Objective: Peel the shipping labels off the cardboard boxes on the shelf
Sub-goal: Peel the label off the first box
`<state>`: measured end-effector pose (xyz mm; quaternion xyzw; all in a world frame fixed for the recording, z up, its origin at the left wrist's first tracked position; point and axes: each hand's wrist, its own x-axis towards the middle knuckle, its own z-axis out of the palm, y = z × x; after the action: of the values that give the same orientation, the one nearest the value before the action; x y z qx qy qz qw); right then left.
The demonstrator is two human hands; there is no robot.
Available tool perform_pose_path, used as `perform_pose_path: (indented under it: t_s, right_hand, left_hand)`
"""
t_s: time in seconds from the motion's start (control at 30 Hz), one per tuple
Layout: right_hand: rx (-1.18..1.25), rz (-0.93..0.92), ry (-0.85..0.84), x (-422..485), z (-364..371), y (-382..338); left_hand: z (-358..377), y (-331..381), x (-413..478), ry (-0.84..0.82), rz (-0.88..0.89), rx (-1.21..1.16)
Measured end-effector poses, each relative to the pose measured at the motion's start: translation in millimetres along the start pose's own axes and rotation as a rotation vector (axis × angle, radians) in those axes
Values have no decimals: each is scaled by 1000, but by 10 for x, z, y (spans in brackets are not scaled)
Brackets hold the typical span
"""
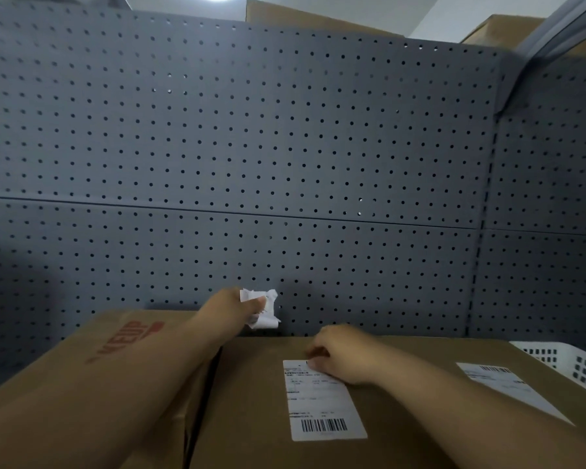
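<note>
Now my right hand (339,358), the nearer one, curls at the 12 o'clock end of the long white paper shipping label (323,404) on the brown cardboard box (251,401); pinching or not, I cannot tell. That label runs to 6 o'clock. My left hand (232,309) squeezes crumpled white paper (263,309).

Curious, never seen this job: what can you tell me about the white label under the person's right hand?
The shipping label is a white paper rectangle with blurred text lines and a barcode near its lower end. It lies flat, stuck on top of the brown cardboard box, slightly skewed. The right hand rests on its upper edge, fingers curled there, seemingly picking at it.
</note>
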<state>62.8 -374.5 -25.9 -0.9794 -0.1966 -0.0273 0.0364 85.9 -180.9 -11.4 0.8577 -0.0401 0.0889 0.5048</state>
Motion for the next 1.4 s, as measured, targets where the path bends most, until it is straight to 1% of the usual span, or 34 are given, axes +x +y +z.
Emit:
perform_pose_path:
  t_s: [0.23,0.33,0.43,0.53,0.63,0.7,0.73,0.87,0.93,0.97,1.0,1.03,1.07,1.1,1.13,1.17,1.2,1.23,1.27,1.3,1.33,1.37,1.4]
  right_hand:
    - [-6,-149,-7,154,6,-150]
    - [19,-155,5,167,-3,-181]
    - [79,-108,8,182,-3,-196]
    - [97,-6,-31,196,-46,-172]
    - [94,70,-112,185,-118,-92]
    - [75,103,-161,185,-147,-50]
    - [50,129,-179,194,-153,-34]
    - [-24,245,-209,229,-164,43]
    - [-28,295,-194,232,-153,68]
    - [-28,309,-195,230,-143,74]
    - [-19,317,-195,231,-132,84]
    - [-4,318,-191,233,-124,97]
    - [14,318,-190,231,-121,105]
    - [29,313,-191,223,-121,112]
    - [40,308,-191,209,-121,115]
    - [49,302,-191,196,-120,117]
    - [59,297,-188,185,-116,119]
    - [76,292,-181,182,-106,129]
    - [90,286,-174,177,-94,134]
    - [101,280,-167,167,-83,139]
    - [114,274,-160,155,-72,144]
    - [131,267,-152,144,-60,158]
    - [153,256,-147,127,-57,169]
  left_hand:
    - [24,-53,44,-31,16,-4]
    - [29,-63,53,-63,28,-16]
    - [17,-70,52,-85,42,-26]
    - [-3,-61,48,-88,41,-103]
    - [-13,-43,45,-77,-9,-196]
    - [17,-33,57,-85,-83,-259]
    - [40,-14,50,-95,-118,-250]
    - [91,-48,58,-174,-169,-144]
    - [75,-52,47,-172,-159,-85]
    - [105,-46,69,-150,-171,-76]
    - [142,-16,86,-165,-198,-48]
    - [175,28,108,-161,-262,36]
    - [211,79,107,-142,-276,167]
    - [255,101,77,-171,-210,386]
    - [292,117,68,-206,-158,545]
    - [308,86,131,-225,-127,590]
    - [281,87,144,-214,-109,581]
    - [239,87,132,-205,-131,534]
    - [230,84,156,-156,-194,406]
    - [195,54,135,-148,-163,302]
    - [181,72,82,-150,-108,297]
    - [170,83,55,-113,-143,265]
    - [166,96,74,-117,-196,248]
